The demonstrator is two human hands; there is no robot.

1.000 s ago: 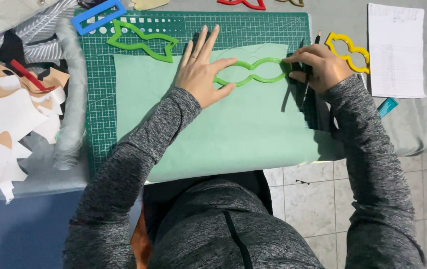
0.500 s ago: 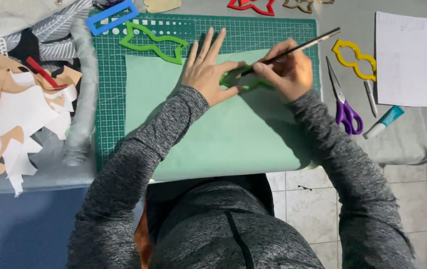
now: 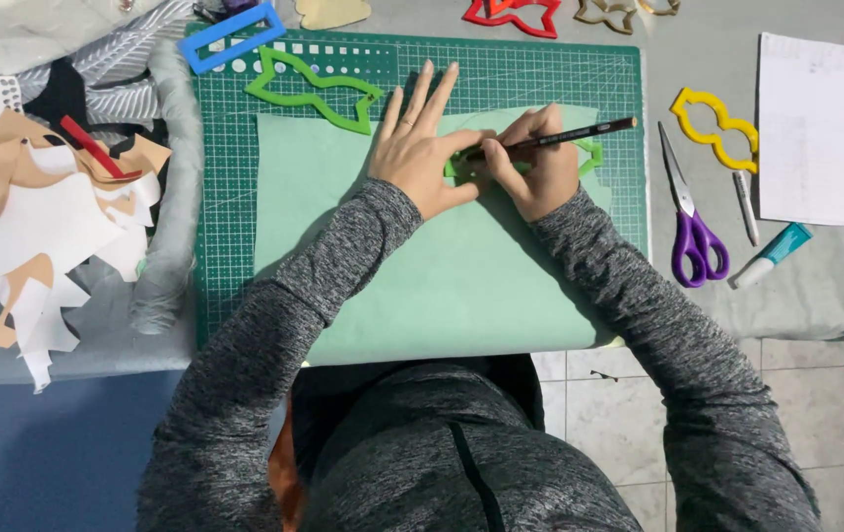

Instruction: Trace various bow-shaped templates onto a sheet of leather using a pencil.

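On the pale green sheet (image 3: 422,286), near its top edge, lies a green template (image 3: 591,155), mostly hidden under the two hands. The left hand (image 3: 420,158) lies flat on it with fingers spread wide, pinning it down. The right hand (image 3: 530,167) is closed around a dark pencil (image 3: 570,135), whose tip meets the template's inner edge between the hands. The step in hand looks like tracing the outline; the next move calls for steady downward pressure so the template does not slip while the pencil follows its curve. The sheet rests on a green cutting mat (image 3: 225,197), beside another green template (image 3: 314,91). Purple scissors (image 3: 688,217), a yellow template (image 3: 717,126) and white paper (image 3: 811,128) lie to the right, paper scraps (image 3: 48,227) to the left.
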